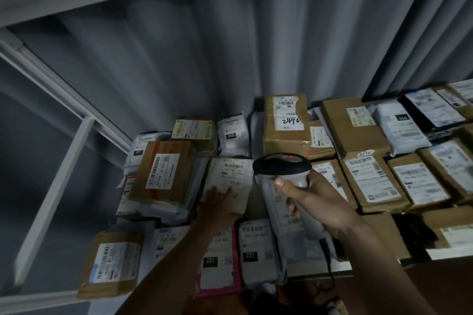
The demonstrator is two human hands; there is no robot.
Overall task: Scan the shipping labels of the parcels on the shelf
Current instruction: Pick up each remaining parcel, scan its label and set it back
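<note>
At 6 o'clock, nearest the camera, 2 bare forearms are seen reaching up toward a white metal shelf (340, 267) packed with parcels. A grey-and-black barcode scanner (282, 169) is gripped by the right hand (311, 203), its handle wrapped by curled fingers with the thumb laid along the side; the scanner head is pointed toward 12 o'clock. A dark cable (326, 258) is seen trailing from the handle toward 6 o'clock. At 9 o'clock of the scanner, a pale flat parcel (229, 181) is touched by the left hand (218, 206), fingers fairly straight and spread on its near edge; whether the thumb is hooked beneath cannot be told. A blurred shipping label (233, 170) is carried on the parcel's upper face, just beside the scanner head. At 9 o'clock of that parcel a brown box with a barcode label (163, 169) is stacked. Farther back, at 12 o'clock, a taped carton marked 249 (286, 123) is stood against the grey corrugated wall (204, 46).
</note>
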